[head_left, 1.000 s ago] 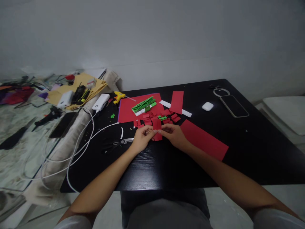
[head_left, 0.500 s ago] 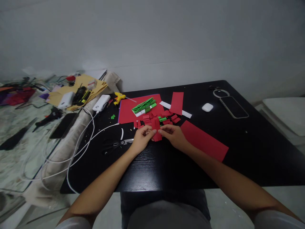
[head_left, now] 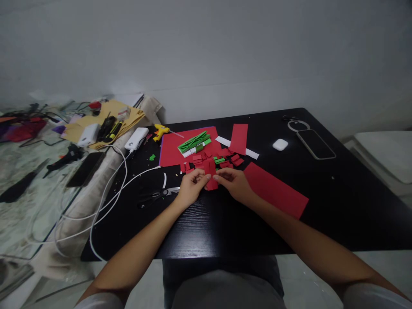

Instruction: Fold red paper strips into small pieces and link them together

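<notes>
A small folded piece of red paper (head_left: 211, 183) is held between my two hands, low over the table. My left hand (head_left: 192, 184) pinches its left side with the thumb on top. From the right, my right hand (head_left: 234, 182) grips the other side, its thumb near the left one. Just beyond lie several small folded red paper pieces (head_left: 236, 160) and a few green ones (head_left: 219, 161). Behind them a bundle of folded green paper (head_left: 195, 142) rests on a red sheet (head_left: 170, 150). Fingers partly hide the held piece.
Scissors (head_left: 157, 194) lie left of my left hand. A yellow glue gun (head_left: 160, 132) and a white power bank (head_left: 137, 138) with cables stand farther left. Red sheets (head_left: 277, 191), a white strip (head_left: 252, 153), a white earphone case (head_left: 280, 144) and a phone (head_left: 316, 144) lie rightward on the black table (head_left: 347, 206).
Nearly nothing differs. Both hands keep the red paper in the same place, and the view has shifted very slightly.
</notes>
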Demonstrator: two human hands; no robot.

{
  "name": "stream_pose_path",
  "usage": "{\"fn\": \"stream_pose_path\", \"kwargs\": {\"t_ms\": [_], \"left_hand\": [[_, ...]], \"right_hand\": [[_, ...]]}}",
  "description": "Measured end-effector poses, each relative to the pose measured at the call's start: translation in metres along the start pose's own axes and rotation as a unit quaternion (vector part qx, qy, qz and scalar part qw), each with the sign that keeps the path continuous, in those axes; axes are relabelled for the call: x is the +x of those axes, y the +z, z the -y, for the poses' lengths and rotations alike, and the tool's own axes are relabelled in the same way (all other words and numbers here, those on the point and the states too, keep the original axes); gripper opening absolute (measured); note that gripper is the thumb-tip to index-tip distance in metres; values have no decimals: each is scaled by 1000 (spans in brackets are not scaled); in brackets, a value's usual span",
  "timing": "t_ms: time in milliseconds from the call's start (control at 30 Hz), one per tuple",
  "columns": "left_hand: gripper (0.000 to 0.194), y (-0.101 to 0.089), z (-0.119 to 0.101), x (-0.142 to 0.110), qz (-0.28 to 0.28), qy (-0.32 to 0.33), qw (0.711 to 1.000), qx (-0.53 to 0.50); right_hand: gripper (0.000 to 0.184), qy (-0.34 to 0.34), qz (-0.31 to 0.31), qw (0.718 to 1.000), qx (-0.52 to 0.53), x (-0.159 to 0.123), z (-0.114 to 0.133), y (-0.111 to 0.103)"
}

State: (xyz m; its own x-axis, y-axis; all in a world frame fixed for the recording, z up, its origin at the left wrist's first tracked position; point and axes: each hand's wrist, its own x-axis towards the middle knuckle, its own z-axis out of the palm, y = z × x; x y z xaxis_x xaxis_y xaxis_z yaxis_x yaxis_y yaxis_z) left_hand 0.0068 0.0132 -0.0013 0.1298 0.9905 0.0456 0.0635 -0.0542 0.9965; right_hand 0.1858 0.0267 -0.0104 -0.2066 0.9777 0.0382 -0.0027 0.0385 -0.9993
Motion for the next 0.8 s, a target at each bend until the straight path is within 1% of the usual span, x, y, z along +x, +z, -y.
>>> {"fn": "stream_pose_path", "kwargs": {"t_ms": [267, 467, 633, 800], "left_hand": [[32, 0, 2, -1, 4, 10, 1000, 12], [30, 0, 0, -3, 1, 20, 999, 33], [30, 2, -1, -2, 5, 17, 1000, 15], [30, -1, -1, -1, 19, 3, 1000, 2]], "right_hand": [[19, -9, 12, 1000, -2, -1, 4, -1], [22, -3, 15, 1000, 4, -2, 6, 0], [23, -2, 32, 999, 16, -2, 6, 0], [22, -4, 18, 1000, 22, 0, 3, -1]]}}
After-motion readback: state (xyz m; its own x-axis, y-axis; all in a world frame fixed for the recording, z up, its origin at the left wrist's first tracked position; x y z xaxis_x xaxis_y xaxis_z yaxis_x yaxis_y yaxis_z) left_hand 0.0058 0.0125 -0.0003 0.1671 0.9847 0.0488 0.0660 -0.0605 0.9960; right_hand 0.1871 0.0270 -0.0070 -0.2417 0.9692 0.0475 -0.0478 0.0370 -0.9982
